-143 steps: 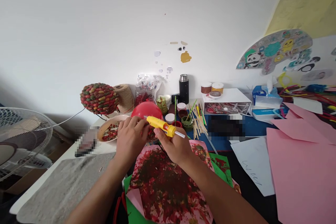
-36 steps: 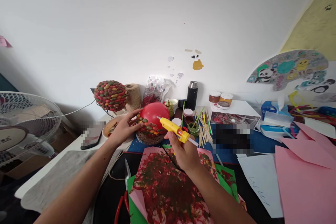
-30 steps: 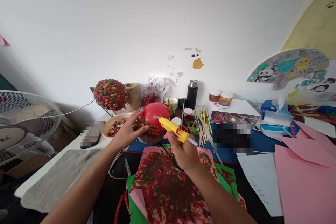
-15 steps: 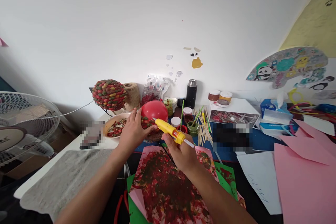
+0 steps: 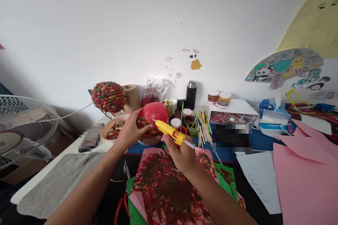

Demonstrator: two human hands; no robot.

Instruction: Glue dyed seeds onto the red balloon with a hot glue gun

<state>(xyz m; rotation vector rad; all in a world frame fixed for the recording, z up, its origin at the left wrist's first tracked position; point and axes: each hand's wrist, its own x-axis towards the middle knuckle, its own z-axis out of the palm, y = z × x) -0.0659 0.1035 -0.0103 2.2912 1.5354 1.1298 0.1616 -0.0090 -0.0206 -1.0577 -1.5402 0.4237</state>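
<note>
My right hand (image 5: 183,156) is closed round a yellow hot glue gun (image 5: 169,130), its nozzle pointing left and upward against or just in front of a red balloon (image 5: 155,112). A clear glue stick juts from the gun's back end. Pieces coloured red, green and yellow cover the balloon's lower part, while its top is bare. My left hand (image 5: 133,128) grips the balloon's left side, thumb across the front and fingers behind. Beneath the balloon is a woven basket (image 5: 150,139). Left of it, a bowl (image 5: 106,130) holds small coloured pieces.
A ball covered in coloured pieces (image 5: 108,96) stands by a twine spool (image 5: 132,98). Behind are a black flask (image 5: 191,95), paint jars (image 5: 193,130) and wooden sticks (image 5: 204,132). Paint-stained paper (image 5: 171,190) lies in front, scissors (image 5: 126,172) beside it. A fan (image 5: 26,130) stands left.
The view has shifted slightly. My left hand and the balloon have tilted or turned a little to the left, showing more coloured pieces. The glue gun stays close to the balloon.
</note>
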